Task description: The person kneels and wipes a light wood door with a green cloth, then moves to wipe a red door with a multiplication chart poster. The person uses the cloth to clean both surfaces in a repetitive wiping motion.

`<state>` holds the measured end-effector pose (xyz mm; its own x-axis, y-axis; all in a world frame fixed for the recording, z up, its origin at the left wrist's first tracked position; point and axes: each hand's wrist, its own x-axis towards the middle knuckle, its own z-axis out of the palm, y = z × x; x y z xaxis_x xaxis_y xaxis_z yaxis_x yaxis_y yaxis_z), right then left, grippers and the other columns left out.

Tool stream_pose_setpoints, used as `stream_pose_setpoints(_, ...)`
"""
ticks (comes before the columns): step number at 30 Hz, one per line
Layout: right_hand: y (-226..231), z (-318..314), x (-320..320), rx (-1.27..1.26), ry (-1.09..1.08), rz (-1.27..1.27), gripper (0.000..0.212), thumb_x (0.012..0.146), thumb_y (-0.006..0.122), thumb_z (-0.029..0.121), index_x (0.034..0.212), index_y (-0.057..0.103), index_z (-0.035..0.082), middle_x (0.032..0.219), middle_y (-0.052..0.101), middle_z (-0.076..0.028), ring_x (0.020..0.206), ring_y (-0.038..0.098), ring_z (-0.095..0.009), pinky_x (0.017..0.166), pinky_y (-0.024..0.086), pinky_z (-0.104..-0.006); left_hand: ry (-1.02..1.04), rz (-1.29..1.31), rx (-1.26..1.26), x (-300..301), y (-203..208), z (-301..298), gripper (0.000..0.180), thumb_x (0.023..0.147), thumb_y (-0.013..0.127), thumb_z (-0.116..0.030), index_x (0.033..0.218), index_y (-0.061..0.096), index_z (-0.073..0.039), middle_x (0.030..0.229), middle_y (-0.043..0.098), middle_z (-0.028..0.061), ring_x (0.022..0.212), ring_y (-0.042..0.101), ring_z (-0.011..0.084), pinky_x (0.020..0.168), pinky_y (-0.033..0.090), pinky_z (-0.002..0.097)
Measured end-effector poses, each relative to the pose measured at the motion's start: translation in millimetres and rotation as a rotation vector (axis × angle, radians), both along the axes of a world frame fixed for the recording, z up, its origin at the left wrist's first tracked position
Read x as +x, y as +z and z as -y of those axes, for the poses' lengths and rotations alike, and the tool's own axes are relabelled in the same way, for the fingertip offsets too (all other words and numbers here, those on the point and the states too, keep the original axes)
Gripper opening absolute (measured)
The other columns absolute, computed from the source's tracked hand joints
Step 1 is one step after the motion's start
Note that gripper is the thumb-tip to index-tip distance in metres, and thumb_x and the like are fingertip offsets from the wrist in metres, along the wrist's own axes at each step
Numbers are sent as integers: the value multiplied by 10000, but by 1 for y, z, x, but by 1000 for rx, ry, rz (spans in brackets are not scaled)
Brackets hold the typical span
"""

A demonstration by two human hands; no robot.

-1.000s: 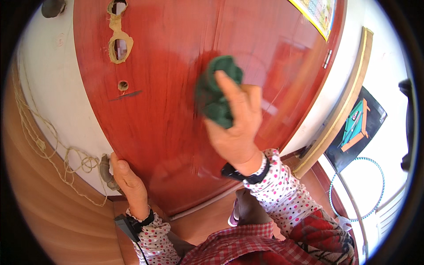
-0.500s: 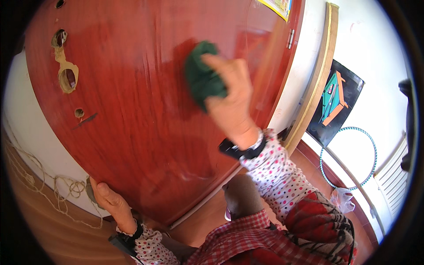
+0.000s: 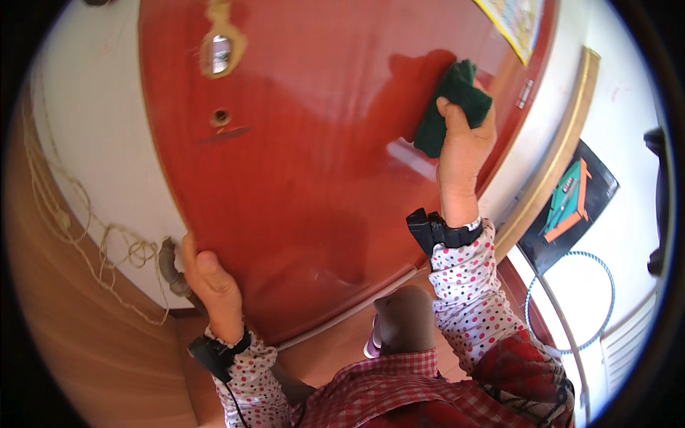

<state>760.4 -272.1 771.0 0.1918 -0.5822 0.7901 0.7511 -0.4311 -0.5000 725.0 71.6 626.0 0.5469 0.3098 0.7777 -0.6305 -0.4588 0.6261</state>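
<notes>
A dark green cloth is bunched in my right hand, thumb over it and fingers partly hidden. The cloth presses against the glossy red-brown door, toward the hinge side at the upper right. My left hand grips the door's lower left edge, and its fingertips pass out of sight around that edge. Cut through the door near its left side are an oblong hole with scraped edges and a small round hole below it. A dark scratch lies beneath the round hole.
A yellow-edged poster covers the door's upper right corner. Beyond the metal hinge stands a wooden strip, then a black board and a hoop. Tangled cord and a grey pipe lie at left.
My right hand has moved the cloth right across the door, toward the hinge side. My left hand remains at the door edge. The whole view has shifted, with the door appearing farther right.
</notes>
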Motion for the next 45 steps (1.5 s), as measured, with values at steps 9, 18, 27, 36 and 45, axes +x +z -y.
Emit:
stream_pose_setpoints(9,-7,-129,-33,-845,-213,110,525,698,813,48,1215,735,93,993,626,-112,844,602,-291,746,505,-355,-69,22,-9,-2,12,0,677,1080,379,-602,1028,599,37,903,578,92,856,558,199,773,452,330)
stream_pose_setpoints(18,-14,-188,-40,-985,-50,380,467,663,748,227,1122,751,140,856,504,-90,717,544,-266,572,434,-365,-140,72,-56,7,-11,-15,529,1105,399,-487,1104,578,12,944,579,114,875,545,203,788,450,319)
stream_pose_setpoints(27,-68,-209,-46,-984,18,259,405,743,654,310,1106,727,147,852,485,-34,696,501,-211,572,380,-326,135,22,-38,35,-130,-74,476,1067,578,-262,1463,474,-20,1334,592,164,1219,564,275,1039,458,424)
stream_pose_setpoints(36,-102,-175,-46,-819,49,157,402,760,710,262,1148,743,159,858,516,-57,710,537,-243,591,416,-362,-121,-72,-410,17,-78,-58,802,1099,230,-602,1532,405,49,1529,464,228,1357,496,320,1133,414,441)
stream_pose_setpoints(45,-100,-26,-20,-487,-195,-83,536,668,708,-52,1169,733,139,966,602,-123,850,633,-337,732,552,-397,54,-87,-416,-1,-38,-24,736,1110,337,-500,1534,369,100,1573,412,253,1385,467,346,1150,425,417)
